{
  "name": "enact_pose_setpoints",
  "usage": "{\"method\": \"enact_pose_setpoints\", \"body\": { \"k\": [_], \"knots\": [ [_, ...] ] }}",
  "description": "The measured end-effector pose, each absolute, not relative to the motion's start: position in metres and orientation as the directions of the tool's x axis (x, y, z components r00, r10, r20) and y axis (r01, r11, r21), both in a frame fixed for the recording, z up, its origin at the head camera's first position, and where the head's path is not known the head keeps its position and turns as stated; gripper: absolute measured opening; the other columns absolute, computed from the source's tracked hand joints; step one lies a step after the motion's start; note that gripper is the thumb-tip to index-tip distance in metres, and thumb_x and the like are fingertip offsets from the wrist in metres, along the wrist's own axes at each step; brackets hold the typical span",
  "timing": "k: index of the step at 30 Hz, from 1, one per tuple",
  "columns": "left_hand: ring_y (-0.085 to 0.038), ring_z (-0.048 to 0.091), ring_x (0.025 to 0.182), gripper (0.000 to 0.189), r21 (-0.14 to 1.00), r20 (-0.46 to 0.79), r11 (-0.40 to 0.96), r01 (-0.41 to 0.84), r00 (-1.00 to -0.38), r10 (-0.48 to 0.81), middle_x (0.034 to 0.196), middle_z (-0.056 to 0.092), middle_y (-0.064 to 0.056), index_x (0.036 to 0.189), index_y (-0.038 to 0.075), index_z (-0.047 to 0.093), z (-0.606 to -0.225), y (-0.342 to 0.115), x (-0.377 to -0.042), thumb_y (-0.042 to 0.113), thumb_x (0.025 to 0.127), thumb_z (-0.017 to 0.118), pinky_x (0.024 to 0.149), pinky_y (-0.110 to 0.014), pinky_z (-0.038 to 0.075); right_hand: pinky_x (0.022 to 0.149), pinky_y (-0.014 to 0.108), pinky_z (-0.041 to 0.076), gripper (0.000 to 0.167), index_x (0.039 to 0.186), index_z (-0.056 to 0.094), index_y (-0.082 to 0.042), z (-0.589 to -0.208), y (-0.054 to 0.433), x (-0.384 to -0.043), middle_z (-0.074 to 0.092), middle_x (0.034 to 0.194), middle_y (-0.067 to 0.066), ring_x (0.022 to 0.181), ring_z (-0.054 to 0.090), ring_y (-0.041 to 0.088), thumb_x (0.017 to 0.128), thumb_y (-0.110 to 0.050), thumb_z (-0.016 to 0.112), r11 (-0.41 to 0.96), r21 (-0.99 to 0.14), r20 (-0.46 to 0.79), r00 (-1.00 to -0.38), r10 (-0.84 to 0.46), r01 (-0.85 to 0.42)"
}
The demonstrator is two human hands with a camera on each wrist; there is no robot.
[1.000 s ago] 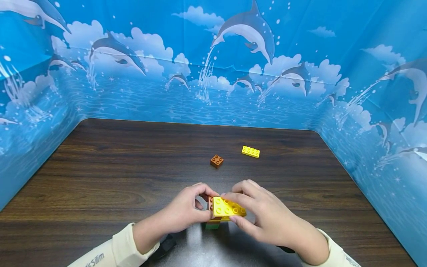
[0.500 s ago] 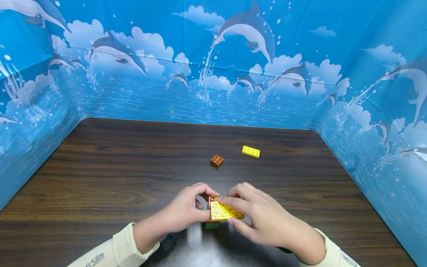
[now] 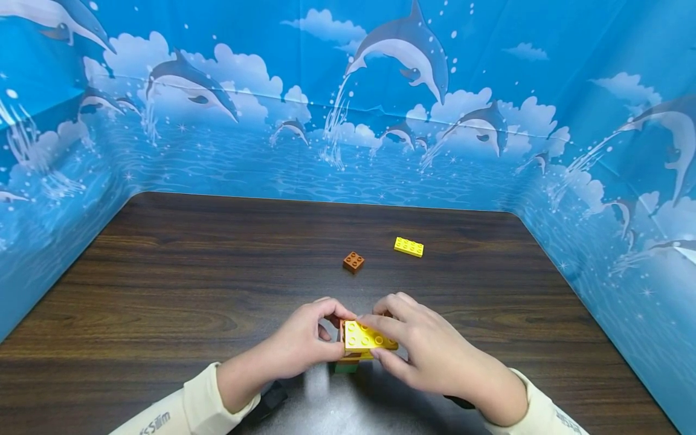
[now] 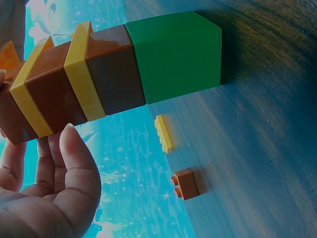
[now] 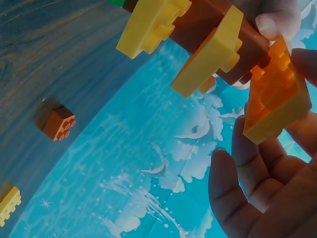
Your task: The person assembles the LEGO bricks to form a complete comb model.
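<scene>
Two Hands at a Striped Toy Tower

I can see a tall tower of shiny plastic toy bricks (image 4: 114, 69) standing on the dark wood-look table (image 3: 190, 272), right in front of the person. It has a big green block (image 4: 178, 59) at the bottom, then brown bricks (image 4: 54, 89) and thin yellow plates (image 4: 83, 74) taking turns. The yellow ones poke out toward 3 o'clock.

The left hand (image 3: 296, 341) is at 9 o'clock, holding the brown brick at the top. The right hand (image 3: 440, 347) is at 3 o'clock, pinching a bumpy yellow plastic plate (image 3: 356, 338) over the tower. That plate is tipped, hollow side facing the top bumps — I can't tell if it touches them.

A small square brown plastic brick (image 3: 353, 263) sits at 12 o'clock from the tower. A flat yellow plastic plate with eight bumps (image 3: 409, 247) lies at 1 o'clock — farther off. Behind hangs a blue dolphin sheet (image 3: 244, 163).
</scene>
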State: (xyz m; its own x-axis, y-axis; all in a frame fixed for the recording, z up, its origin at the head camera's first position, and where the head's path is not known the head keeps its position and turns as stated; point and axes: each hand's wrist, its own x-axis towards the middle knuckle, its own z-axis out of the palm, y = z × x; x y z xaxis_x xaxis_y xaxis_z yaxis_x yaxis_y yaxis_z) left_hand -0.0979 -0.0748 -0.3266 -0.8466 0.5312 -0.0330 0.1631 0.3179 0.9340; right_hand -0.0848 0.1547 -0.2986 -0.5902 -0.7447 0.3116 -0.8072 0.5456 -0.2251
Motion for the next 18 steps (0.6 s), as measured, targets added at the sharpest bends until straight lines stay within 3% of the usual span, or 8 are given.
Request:
{"method": "enact_pose_setpoints", "body": {
  "k": [18],
  "knots": [
    [-0.019,0.053,0.095,0.026,0.922,-0.011,0.333,0.196,-0.848,0.530,0.101,0.058,-0.002,0.104,0.005,0.064,-0.3274,-0.0751,-0.0982,0.010,0.080,0.073,0.074,-0.026,0.049,0.073,0.023,0.046,0.039,0.123,0.066,-0.014,-0.2990,0.1507,-0.0909,0.055,0.107,-0.006,0.093,0.048,0.008,0.085,-0.024,0.072,0.586,-0.241,0.272,-0.633,-0.725,-0.774]
  ]
}}
